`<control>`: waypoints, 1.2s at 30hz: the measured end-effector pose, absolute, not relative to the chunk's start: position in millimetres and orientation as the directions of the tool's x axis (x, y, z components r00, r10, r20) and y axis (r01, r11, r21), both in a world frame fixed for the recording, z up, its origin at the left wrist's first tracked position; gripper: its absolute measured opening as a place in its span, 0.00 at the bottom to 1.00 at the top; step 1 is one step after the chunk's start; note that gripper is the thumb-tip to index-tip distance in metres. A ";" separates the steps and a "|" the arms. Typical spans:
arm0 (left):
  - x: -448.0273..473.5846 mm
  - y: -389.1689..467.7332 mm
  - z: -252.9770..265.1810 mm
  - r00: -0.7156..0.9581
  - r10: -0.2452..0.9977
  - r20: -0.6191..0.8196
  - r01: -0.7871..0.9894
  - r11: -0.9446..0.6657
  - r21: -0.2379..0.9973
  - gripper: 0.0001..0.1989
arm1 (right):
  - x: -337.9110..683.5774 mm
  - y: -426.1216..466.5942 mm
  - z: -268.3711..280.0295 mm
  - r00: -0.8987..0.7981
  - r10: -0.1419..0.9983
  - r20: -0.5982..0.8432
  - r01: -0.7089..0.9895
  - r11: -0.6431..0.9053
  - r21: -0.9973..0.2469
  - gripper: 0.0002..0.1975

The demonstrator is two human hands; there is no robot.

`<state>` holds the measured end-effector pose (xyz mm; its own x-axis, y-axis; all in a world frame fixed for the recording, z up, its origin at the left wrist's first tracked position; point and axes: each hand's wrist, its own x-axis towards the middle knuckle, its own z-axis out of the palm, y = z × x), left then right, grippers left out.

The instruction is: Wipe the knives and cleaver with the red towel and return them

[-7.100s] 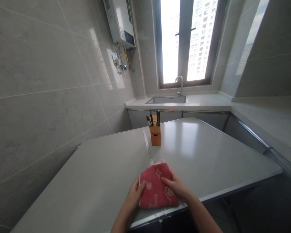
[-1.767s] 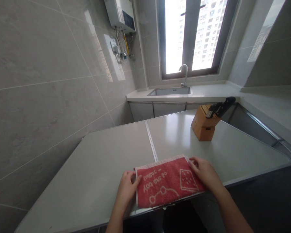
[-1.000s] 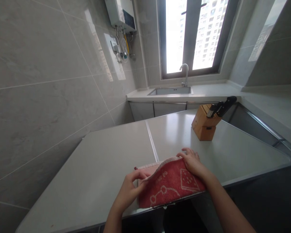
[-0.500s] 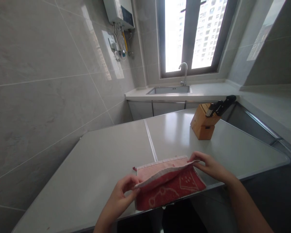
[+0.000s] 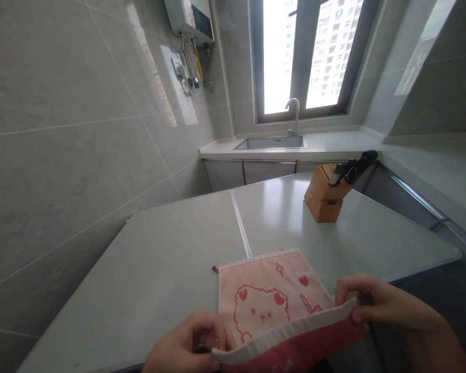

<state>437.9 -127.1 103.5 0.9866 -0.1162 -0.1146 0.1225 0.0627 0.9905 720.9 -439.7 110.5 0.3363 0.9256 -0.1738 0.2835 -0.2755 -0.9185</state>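
A pink towel [image 5: 264, 290] with a red-outlined bear and hearts lies on the white table [image 5: 171, 248] near its front edge. Its near edge is lifted, showing the darker red underside. My left hand [image 5: 196, 339] pinches the near left corner between thumb and fingers. At the near right corner, my right hand [image 5: 380, 305] grips the pale hem the same way. The towel's far edge rests flat on the tabletop, with a small dark red loop at its far left corner. The bottom of the frame cuts off part of the lifted section.
A wooden knife block [image 5: 324, 199] with black-handled knives stands on the table's right half. Beyond the table are a counter with a sink [image 5: 270, 143] and a faucet [image 5: 295, 116] below the window. A water heater [image 5: 190, 20] hangs on the left wall.
Both hands have drawn the towel's held edge toward me and down, the right hand also moving right. The towel, folded over before, now lies opened out with the bear pattern showing.
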 end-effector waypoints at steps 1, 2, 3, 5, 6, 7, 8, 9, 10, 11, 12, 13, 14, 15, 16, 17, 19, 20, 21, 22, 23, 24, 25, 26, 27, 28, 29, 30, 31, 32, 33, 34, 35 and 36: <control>438.9 -126.8 100.8 0.987 -0.114 -0.113 0.122 0.069 0.990 0.11 | 720.0 -438.9 109.2 0.342 0.924 -0.172 0.271 -0.272 -0.923 0.12; 440.7 -126.3 98.0 0.990 -0.086 -0.108 0.114 0.073 0.991 0.11 | 719.8 -436.9 107.7 0.352 0.920 -0.171 0.258 -0.271 -0.927 0.13; 443.4 -125.5 95.3 0.994 -0.029 -0.102 0.104 0.075 0.992 0.11 | 720.3 -433.7 105.7 0.371 0.914 -0.165 0.249 -0.269 -0.930 0.13; 451.5 -123.1 89.8 0.984 0.147 -0.098 0.088 0.076 0.993 0.10 | 723.9 -424.6 100.5 0.424 0.894 -0.144 0.247 -0.267 -0.931 0.14; 456.7 -121.4 86.7 0.965 0.243 -0.102 0.086 0.077 0.993 0.10 | 726.8 -419.1 96.9 0.462 0.878 -0.128 0.253 -0.268 -0.930 0.15; 462.5 -119.3 83.2 0.938 0.330 -0.110 0.089 0.079 0.993 0.10 | 730.3 -413.2 92.6 0.494 0.862 -0.113 0.263 -0.272 -0.926 0.15; 468.6 -116.8 79.0 0.909 0.399 -0.118 0.094 0.081 0.992 0.10 | 734.3 -407.0 87.6 0.524 0.846 -0.100 0.274 -0.279 -0.921 0.16; 475.0 -114.0 74.2 0.884 0.451 -0.126 0.099 0.083 0.992 0.10 | 738.6 -400.7 82.0 0.552 0.829 -0.089 0.288 -0.290 -0.913 0.16; 481.4 -111.1 68.6 0.860 0.494 -0.125 0.097 0.082 0.992 0.11 | 743.0 -394.5 76.0 0.572 0.816 -0.076 0.311 -0.302 -0.901 0.16; 487.7 -108.1 62.5 0.838 0.533 -0.114 0.091 0.071 0.993 0.12 | 747.3 -388.4 69.9 0.595 0.802 -0.056 0.338 -0.313 -0.887 0.16; 493.6 -105.1 56.2 0.818 0.567 -0.096 0.083 0.049 0.995 0.13 | 751.4 -382.5 63.9 0.613 0.789 -0.031 0.371 -0.323 -0.871 0.15; 499.0 -102.4 49.8 0.799 0.598 -0.071 0.076 0.017 0.997 0.13 | 755.2 -376.8 58.3 0.628 0.778 0.000 0.406 -0.327 -0.853 0.14; 503.7 -100.0 43.7 0.780 0.624 -0.045 0.075 -0.022 0.997 0.13 | 758.5 -371.4 53.2 0.641 0.767 0.032 0.439 -0.332 -0.835 0.14; 507.7 -98.1 38.2 0.764 0.645 -0.020 0.082 -0.067 0.994 0.13 | 761.3 -366.5 48.9 0.654 0.754 0.062 0.467 -0.339 -0.817 0.13; 511.0 -96.5 33.3 0.749 0.663 0.002 0.097 -0.112 0.989 0.13 | 763.6 -362.1 45.3 0.668 0.739 0.088 0.491 -0.348 -0.799 0.13; 513.4 -95.4 29.1 0.737 0.676 0.018 0.120 -0.157 0.980 0.13 | 765.3 -358.2 42.3 0.681 0.724 0.109 0.509 -0.360 -0.782 0.13; 516.1 -94.1 22.8 0.718 0.694 0.046 0.173 -0.242 0.955 0.13 | 767.4 -352.2 37.1 0.699 0.701 0.140 0.534 -0.382 -0.755 0.12; 516.6 -93.8 20.5 0.710 0.702 0.061 0.197 -0.281 0.939 0.13 | 767.9 -350.0 34.7 0.703 0.696 0.148 0.542 -0.389 -0.745 0.12; 516.7 -93.6 18.6 0.702 0.708 0.075 0.218 -0.314 0.924 0.12 | 768.2 -348.4 32.2 0.704 0.694 0.152 0.548 -0.394 -0.738 0.12; 516.5 -93.4 17.1 0.697 0.711 0.090 0.234 -0.344 0.910 0.12 | 768.3 -347.4 29.6 0.706 0.692 0.152 0.551 -0.401 -0.732 0.12; 516.4 -93.3 15.9 0.694 0.713 0.102 0.247 -0.368 0.896 0.12 | 768.4 -346.7 26.9 0.711 0.686 0.153 0.552 -0.410 -0.726 0.12; 516.2 -93.2 15.0 0.690 0.715 0.111 0.258 -0.387 0.885 0.12 | 768.4 -346.3 24.3 0.719 0.677 0.156 0.551 -0.420 -0.721 0.12; 516.3 -93.1 14.4 0.688 0.716 0.118 0.267 -0.401 0.876 0.11 | 768.4 -346.1 21.9 0.729 0.666 0.161 0.550 -0.429 -0.716 0.12; 516.5 -92.9 13.9 0.684 0.718 0.125 0.275 -0.413 0.868 0.11 | 768.5 -346.1 19.8 0.737 0.654 0.168 0.549 -0.437 -0.712 0.12; 517.0 -92.7 13.7 0.678 0.722 0.134 0.283 -0.425 0.860 0.11 | 768.5 -346.1 18.3 0.744 0.645 0.175 0.549 -0.440 -0.710 0.13; 517.6 -92.4 13.5 0.673 0.725 0.144 0.291 -0.439 0.850 0.11 | 768.5 -346.1 17.3 0.746 0.641 0.180 0.550 -0.442 -0.708 0.13; 518.4 -92.0 13.4 0.670 0.726 0.152 0.302 -0.454 0.839 0.11 | 768.6 -346.0 16.9 0.746 0.641 0.181 0.552 -0.444 -0.706 0.13; 519.3 -91.6 13.3 0.671 0.725 0.157 0.315 -0.470 0.825 0.10 | 768.7 -345.8 16.8 0.745 0.643 0.178 0.554 -0.447 -0.702 0.13; 520.3 -91.1 13.2 0.672 0.723 0.159 0.331 -0.486 0.809 0.10 | 769.0 -345.5 17.2 0.745 0.644 0.173 0.554 -0.453 -0.698 0.12; 521.2 -90.7 13.0 0.673 0.722 0.159 0.348 -0.500 0.793 0.10 | 769.4 -345.1 17.6 0.745 0.645 0.170 0.556 -0.461 -0.692 0.12; 522.2 -90.4 12.8 0.673 0.723 0.159 0.365 -0.511 0.778 0.10 | 769.9 -344.5 18.1 0.746 0.644 0.168 0.558 -0.469 -0.684 0.12; 523.1 -90.2 12.6 0.670 0.725 0.158 0.382 -0.519 0.765 0.09 | 770.6 -343.9 18.5 0.748 0.642 0.167 0.560 -0.477 -0.677 0.12; 524.0 -90.2 12.5 0.666 0.729 0.158 0.398 -0.526 0.752 0.09 | 771.3 -343.2 18.7 0.750 0.640 0.167 0.562 -0.484 -0.670 0.11; 524.9 -90.4 12.6 0.662 0.733 0.158 0.413 -0.532 0.739 0.09 | 772.0 -342.3 18.8 0.751 0.639 0.165 0.565 -0.492 -0.663 0.11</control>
